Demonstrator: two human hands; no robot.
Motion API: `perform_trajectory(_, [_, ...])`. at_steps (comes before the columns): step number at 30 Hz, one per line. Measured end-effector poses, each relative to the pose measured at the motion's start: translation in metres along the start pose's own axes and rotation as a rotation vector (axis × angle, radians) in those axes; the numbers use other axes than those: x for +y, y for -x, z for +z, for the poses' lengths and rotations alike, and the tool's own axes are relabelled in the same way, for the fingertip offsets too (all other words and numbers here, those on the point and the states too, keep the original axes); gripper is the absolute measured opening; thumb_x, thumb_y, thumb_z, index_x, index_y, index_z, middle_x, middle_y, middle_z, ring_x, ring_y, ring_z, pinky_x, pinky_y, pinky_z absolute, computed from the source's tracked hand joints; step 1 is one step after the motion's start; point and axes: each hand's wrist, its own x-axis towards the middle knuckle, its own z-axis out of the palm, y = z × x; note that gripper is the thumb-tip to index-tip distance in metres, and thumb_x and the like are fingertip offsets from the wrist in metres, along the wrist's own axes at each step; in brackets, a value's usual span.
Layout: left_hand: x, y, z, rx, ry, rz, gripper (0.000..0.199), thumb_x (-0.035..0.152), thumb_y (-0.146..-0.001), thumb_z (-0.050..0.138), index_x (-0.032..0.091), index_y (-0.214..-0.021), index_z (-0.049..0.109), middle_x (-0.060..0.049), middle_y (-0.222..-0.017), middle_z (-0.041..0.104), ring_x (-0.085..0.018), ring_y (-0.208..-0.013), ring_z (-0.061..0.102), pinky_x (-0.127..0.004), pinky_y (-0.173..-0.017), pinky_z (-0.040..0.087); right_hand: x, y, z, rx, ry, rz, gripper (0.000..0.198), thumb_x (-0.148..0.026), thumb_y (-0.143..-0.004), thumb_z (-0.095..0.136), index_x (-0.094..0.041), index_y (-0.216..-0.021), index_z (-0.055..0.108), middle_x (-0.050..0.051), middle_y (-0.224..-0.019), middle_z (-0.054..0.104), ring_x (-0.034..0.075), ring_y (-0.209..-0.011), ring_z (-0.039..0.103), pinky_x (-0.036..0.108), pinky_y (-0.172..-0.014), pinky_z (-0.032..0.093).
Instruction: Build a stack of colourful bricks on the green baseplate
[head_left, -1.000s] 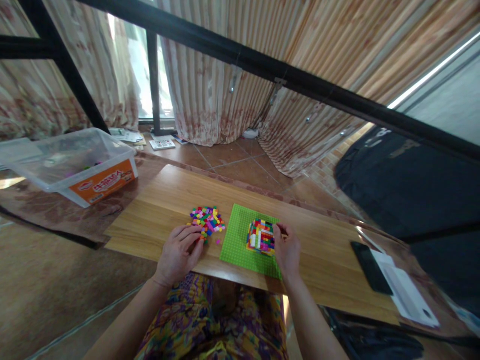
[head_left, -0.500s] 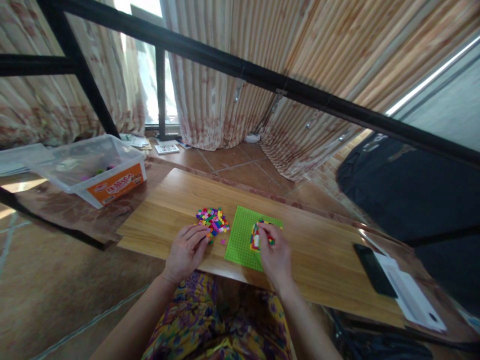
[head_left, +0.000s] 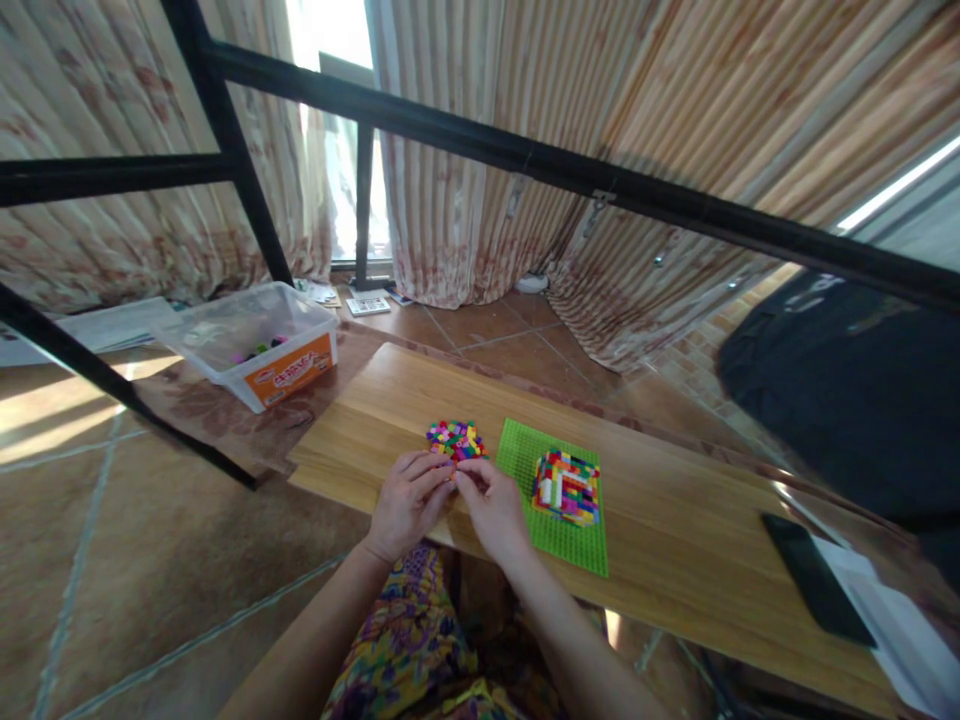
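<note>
In front of the loose pile of small toy bricks, my two hands meet at the fingertips. My left hand is closed in a pinch, and a speck of orange, apparently a small toy brick, shows where the fingers touch. My right hand pinches at the same spot, its fingers covering most of the piece. To the right, a block of stacked multicoloured bricks stands on a green studded baseplate; no hand touches it. The near part of the pile is hidden behind my fingers.
The wooden table carries a dark phone and white papers at its right end. A clear plastic box with an orange label stands beyond the left end. Black metal bars cross in front of striped curtains.
My right hand has left the brick stack and moved left to meet my left hand by the pile. The stack is now uncovered. The whole view has shifted.
</note>
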Motion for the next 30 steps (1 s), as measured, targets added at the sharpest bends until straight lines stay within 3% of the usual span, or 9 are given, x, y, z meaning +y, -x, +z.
perform_trajectory(5, [0.001,0.0,-0.001,-0.026,0.004,-0.015,0.016,0.024,-0.089,0.061,0.023,-0.102,0.071,-0.006,-0.106,0.073,-0.02,-0.103,0.064,-0.04,-0.095,0.053,0.0,0.001,0.004,0.024,-0.125,-0.003,0.016,-0.03,-0.081,0.058,-0.021,-0.085,0.071,0.001,-0.082,0.074,0.017,-0.077,0.067,0.03,-0.076,0.052])
perform_trajectory(9, [0.001,0.0,0.0,-0.065,0.002,-0.047,0.021,0.023,-0.089,0.061,0.023,-0.108,0.068,-0.007,-0.109,0.073,-0.02,-0.106,0.064,-0.042,-0.097,0.052,-0.003,0.003,-0.008,0.084,-0.129,-0.024,0.018,-0.034,-0.08,0.06,-0.021,-0.086,0.071,0.003,-0.085,0.074,0.018,-0.077,0.067,0.031,-0.075,0.053])
perform_trajectory(15, [0.004,-0.002,-0.002,-0.071,0.004,-0.066,0.02,0.021,-0.088,0.06,0.023,-0.107,0.068,-0.006,-0.109,0.072,-0.02,-0.106,0.064,-0.042,-0.097,0.052,-0.002,0.007,-0.054,0.232,-0.049,-0.022,0.024,-0.042,-0.08,0.063,-0.02,-0.084,0.073,0.005,-0.084,0.074,0.019,-0.078,0.067,0.031,-0.072,0.053])
perform_trajectory(24, [0.002,-0.002,-0.001,-0.066,-0.031,-0.025,0.019,0.021,-0.088,0.061,0.021,-0.106,0.067,-0.007,-0.105,0.073,-0.021,-0.103,0.066,-0.041,-0.095,0.052,0.031,0.012,-0.139,0.571,0.04,0.052,0.031,-0.046,-0.075,0.067,-0.017,-0.084,0.073,0.008,-0.081,0.075,0.021,-0.072,0.068,0.035,-0.07,0.055])
perform_trajectory(30, [0.0,-0.004,-0.001,-0.064,-0.049,-0.01,0.017,0.021,-0.088,0.061,0.021,-0.104,0.067,-0.007,-0.104,0.074,-0.02,-0.101,0.066,-0.039,-0.093,0.053,0.047,0.011,-0.15,0.584,0.164,0.053,0.031,-0.045,-0.077,0.064,-0.017,-0.085,0.074,0.009,-0.084,0.075,0.021,-0.074,0.067,0.034,-0.07,0.053])
